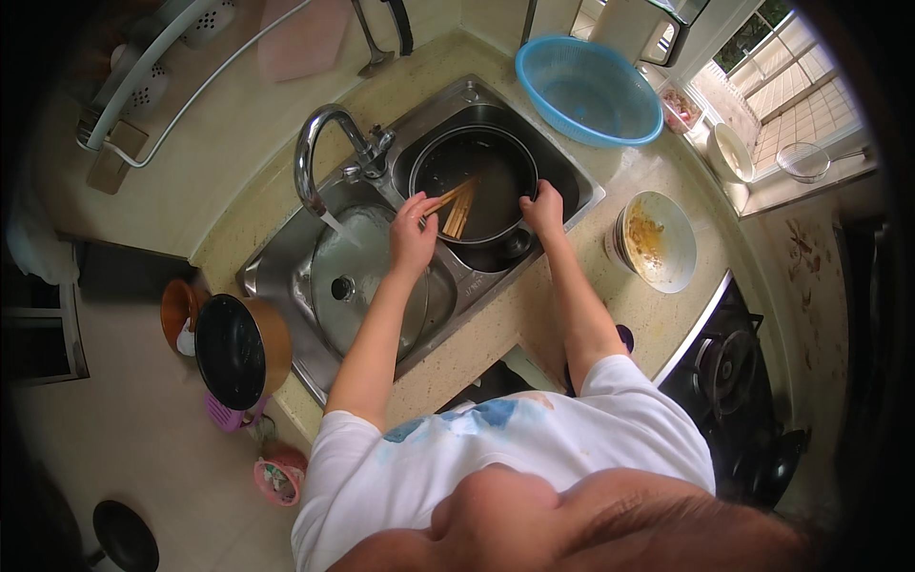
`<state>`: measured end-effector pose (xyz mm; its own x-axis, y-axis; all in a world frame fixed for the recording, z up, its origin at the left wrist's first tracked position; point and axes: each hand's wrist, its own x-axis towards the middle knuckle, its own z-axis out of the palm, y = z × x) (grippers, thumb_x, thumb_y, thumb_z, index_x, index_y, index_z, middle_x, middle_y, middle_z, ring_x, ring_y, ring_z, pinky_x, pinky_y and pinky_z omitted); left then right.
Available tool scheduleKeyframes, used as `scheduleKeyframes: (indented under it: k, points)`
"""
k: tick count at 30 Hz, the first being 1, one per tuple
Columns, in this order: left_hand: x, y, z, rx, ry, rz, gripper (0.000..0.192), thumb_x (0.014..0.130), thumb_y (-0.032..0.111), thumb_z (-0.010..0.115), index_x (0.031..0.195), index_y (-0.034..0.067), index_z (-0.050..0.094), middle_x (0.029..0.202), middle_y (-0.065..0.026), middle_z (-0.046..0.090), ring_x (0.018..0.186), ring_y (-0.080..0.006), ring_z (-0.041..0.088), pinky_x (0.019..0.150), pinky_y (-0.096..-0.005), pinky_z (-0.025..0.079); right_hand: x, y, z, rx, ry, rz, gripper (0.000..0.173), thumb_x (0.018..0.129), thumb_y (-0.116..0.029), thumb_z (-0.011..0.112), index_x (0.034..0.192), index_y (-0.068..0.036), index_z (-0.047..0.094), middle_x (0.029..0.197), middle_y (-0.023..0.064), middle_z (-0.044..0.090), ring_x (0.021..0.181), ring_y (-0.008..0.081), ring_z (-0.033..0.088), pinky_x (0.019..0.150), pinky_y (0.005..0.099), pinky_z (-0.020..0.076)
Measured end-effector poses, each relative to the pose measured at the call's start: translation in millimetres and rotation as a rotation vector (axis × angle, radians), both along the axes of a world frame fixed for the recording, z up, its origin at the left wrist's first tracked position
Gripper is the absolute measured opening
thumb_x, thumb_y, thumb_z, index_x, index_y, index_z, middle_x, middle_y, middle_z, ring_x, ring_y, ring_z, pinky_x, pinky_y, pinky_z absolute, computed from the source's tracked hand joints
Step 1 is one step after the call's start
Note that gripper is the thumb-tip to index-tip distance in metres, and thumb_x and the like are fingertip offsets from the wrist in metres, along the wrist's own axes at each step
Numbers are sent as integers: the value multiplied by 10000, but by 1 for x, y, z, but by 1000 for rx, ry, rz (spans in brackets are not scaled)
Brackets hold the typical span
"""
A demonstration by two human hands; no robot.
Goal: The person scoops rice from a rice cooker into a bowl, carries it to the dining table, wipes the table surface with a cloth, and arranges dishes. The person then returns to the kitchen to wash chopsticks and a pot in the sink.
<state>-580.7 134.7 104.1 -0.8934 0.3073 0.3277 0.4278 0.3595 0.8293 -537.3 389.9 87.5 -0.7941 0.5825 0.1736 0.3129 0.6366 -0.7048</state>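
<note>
A dark round pot (493, 161) sits in the right basin of the steel sink (463, 286), with murky water inside. My right hand (543, 207) grips the pot's rim or handle on its right side. Between the fingers of my left hand (414, 232) are wooden chopsticks (442, 199), reaching over the pot's near-left edge. More chopsticks (458, 213) lean in the pot, their tips in the water. In the left basin lies a glass lid (372, 275) with a black knob. Water runs onto it from the chrome faucet (309, 168).
On the right counter stand stacked bowls (654, 239) with yellow residue. A blue plastic basin (586, 93) is at the back right. Left of the sink is a black-lined pot (232, 350). A gas stove (725, 365) lies at the right. Bowls and a strainer (804, 162) line the windowsill.
</note>
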Motion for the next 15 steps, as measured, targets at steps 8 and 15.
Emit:
scheduleKeyframes:
  k: [8,15]
  points:
    - [-32,74,-8,-883,-166,-109,476,744,244,728,1178,89,605,1285,-230,511,1153,-369,534,973,-430,435,4,-2,12,-253,75,-30,139,680,-70,608,757,24,539,583,112,550,478,218,588,476,348,490]
    - [-48,85,1,-938,-441,-182,266,784,83,605,1038,29,662,1125,-210,630,1068,-351,608,875,-420,514,-22,24,22,-14,10,121,160,697,-66,610,757,37,503,618,151,539,507,274,618,480,381,498]
